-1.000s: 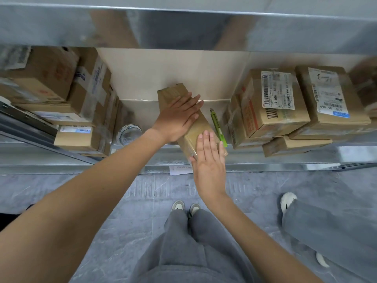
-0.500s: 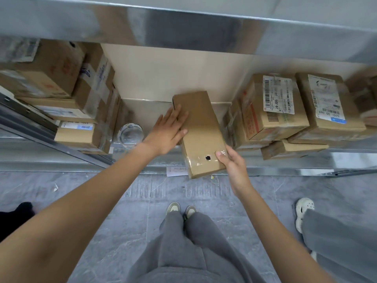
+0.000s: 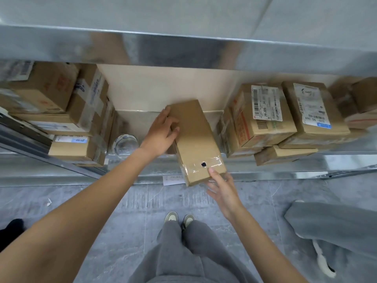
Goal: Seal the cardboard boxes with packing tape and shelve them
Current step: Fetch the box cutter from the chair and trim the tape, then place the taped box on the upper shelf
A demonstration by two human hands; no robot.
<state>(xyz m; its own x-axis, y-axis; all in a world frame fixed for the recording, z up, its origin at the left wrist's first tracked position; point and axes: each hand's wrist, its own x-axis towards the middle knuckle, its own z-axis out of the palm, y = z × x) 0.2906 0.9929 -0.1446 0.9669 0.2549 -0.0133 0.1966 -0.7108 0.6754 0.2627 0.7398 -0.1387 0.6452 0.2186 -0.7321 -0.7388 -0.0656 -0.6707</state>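
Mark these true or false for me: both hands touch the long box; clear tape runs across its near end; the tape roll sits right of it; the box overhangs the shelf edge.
1. Both hands touch the long box. True: left hand on its left side, right hand at the near end.
2. Clear tape crosses its near end. True.
3. The tape roll sits right of it. False: it sits left.
4. The box overhangs the shelf edge. True.
5. The labelled boxes are left of it. False: right.
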